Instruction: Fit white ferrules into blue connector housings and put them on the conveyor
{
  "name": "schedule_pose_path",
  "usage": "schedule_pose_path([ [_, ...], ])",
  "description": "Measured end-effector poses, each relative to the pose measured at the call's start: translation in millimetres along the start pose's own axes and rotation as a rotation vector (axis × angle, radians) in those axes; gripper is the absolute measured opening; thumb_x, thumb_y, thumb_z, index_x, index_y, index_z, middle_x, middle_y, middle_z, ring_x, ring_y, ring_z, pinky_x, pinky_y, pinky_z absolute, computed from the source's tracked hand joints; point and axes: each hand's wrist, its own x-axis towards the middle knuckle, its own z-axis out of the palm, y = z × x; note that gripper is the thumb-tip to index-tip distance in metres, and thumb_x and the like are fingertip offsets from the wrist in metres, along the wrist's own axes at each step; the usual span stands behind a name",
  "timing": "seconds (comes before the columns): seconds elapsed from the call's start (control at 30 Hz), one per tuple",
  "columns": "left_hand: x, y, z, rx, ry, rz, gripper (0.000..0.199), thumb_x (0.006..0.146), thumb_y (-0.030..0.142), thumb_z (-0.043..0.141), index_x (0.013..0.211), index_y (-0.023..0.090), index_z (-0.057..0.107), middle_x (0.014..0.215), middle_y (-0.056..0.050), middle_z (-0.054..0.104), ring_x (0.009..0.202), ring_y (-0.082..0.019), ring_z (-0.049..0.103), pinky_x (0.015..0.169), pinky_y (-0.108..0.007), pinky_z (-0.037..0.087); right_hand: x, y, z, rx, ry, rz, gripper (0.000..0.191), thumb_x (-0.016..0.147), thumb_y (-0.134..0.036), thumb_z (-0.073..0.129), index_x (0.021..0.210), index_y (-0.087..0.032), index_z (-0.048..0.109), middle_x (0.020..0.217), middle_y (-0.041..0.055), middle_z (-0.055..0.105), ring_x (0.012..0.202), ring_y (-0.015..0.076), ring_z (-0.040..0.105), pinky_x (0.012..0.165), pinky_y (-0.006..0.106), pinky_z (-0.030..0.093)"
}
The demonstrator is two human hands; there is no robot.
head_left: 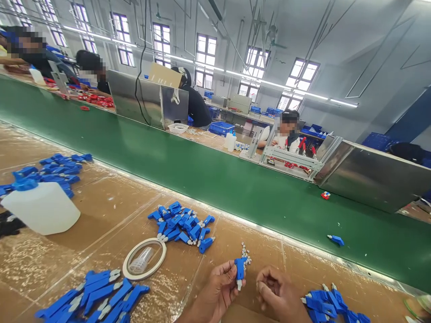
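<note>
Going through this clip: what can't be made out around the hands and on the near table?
In the head view:
- Right hand: its own curl hides whether it holds anything.
- Blue part: the left hand covers some of it.
- White bits: too small to tell their exact shape.
- Black item: cut off by the left edge.
- Lower-left pile: cut off by the bottom edge.

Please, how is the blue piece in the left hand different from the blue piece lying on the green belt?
The held piece is in the left hand; the belt piece lies untouched on the green belt. The held piece's pale tip points down in the picture, the belt piece's points left. Both are blue with a pale tip.
</note>
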Motion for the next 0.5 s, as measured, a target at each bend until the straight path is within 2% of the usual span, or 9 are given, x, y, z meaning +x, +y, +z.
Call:
schedule_pose_path([
  [0.03, 0.6, -3.1, -2.3, -0.009, -0.009, -0.018, 0.043, 0.055, 0.033, 0.097, 0.082, 0.01, 0.073, 0.071, -0.003, 0.066, 0.06, -0.009, 0.062, 0.049, -0.014, 0.045, -7.0, 2.5, 1.9, 0.23, 0.0, 0.049, 0.025, 0.095, -0.043, 0.051, 0.086, -0.02, 0.057, 0.071, 0.0015, 0.066, 0.058, 0.0165, 0.065, 0.05, 0.025, 0.05],
  [0.1, 1.9, -9.9, -7.6, -0.026, -0.029, -0.052, 0.042, 0.057, 0.031, 0.096, 0.086, 0.011, 0.073, 0.069, -0.002, 0.066, 0.057, -0.009, 0.063, 0.046, -0.013, 0.042, -19.1, 7.6, 8.3, 0.672, 0.016, 0.152, 0.041, 0.084, -0.059, 0.069, 0.083, -0.019, 0.059, 0.069, 0.0005, 0.068, 0.052, 0.0131, 0.064, 0.046, 0.022, 0.048],
  [0.17, 2.4, -16.2, -12.7, -0.033, -0.046, -0.081, 0.043, 0.06, 0.03, 0.095, 0.093, 0.011, 0.075, 0.068, -0.003, 0.067, 0.055, -0.009, 0.064, 0.045, -0.012, 0.042, -26.4, 12.1, 17.6, 0.902, 0.047, 0.224, 0.049, 0.071, -0.06, 0.083, 0.079, -0.017, 0.062, 0.064, -0.0005, 0.067, 0.047, 0.0105, 0.061, 0.043, 0.019, 0.046],
  [0.33, -1.4, -23.6, -17.8, 0.011, -0.081, -0.115, 0.042, 0.065, 0.029, 0.092, 0.099, 0.012, 0.075, 0.07, -0.003, 0.068, 0.056, -0.008, 0.064, 0.047, -0.012, 0.043, -27.1, 21.9, 37.9, 1.16, 0.078, 0.281, 0.05, 0.062, -0.054, 0.092, 0.073, -0.015, 0.064, 0.057, -0.0001, 0.066, 0.04, 0.008, 0.059, 0.037, 0.014, 0.038],
  [0.5, -5.7, -25.8, -17.3, 0.115, -0.127, -0.119, 0.038, 0.068, 0.033, 0.09, 0.097, 0.015, 0.073, 0.076, -0.001, 0.064, 0.054, -0.006, 0.063, 0.048, -0.013, 0.043, -29.4, 11.3, 33.4, 1.148, 0.005, 0.308, 0.044, 0.071, -0.051, 0.089, 0.076, -0.014, 0.067, 0.065, 0.0033, 0.071, 0.049, 0.0089, 0.065, 0.044, 0.014, 0.043],
])
